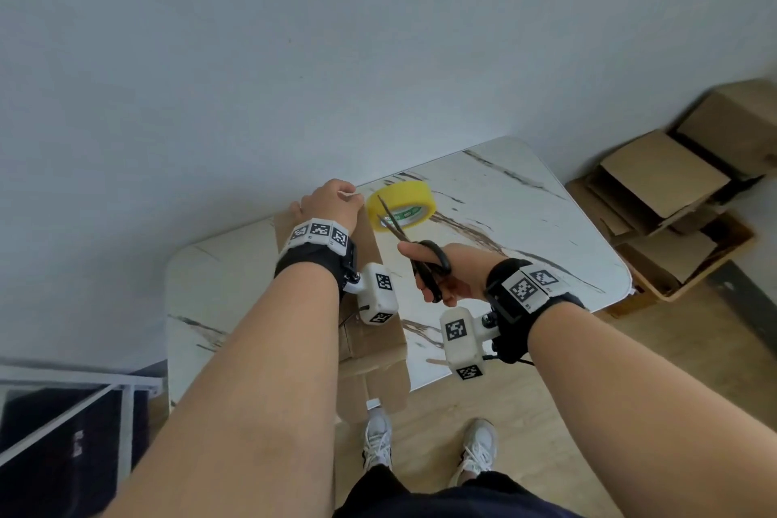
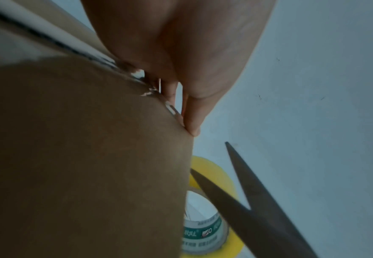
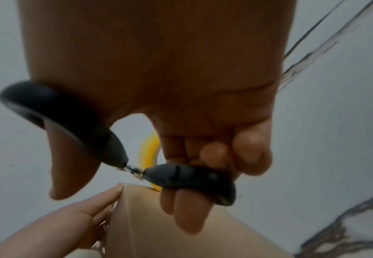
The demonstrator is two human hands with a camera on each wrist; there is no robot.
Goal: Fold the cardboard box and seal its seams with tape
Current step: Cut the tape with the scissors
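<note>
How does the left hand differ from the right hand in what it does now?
The left hand has straight fingers pressed on the far edge of the cardboard; the right hand has fingers curled through the handles of the scissors. The left hand touches the box on the table; the right hand is raised, with open blades pointing toward the tape roll. Both wear wrist cameras.

Pale blue-grey wall (image 1: 294, 34) rising behind the white marble-patterned table (image 1: 525, 223), light wood floor (image 1: 651, 349) lying beneath it, flattened cardboard pile (image 1: 672, 198) sitting right of the table, white metal rack (image 1: 84, 400) standing to its left.
</note>
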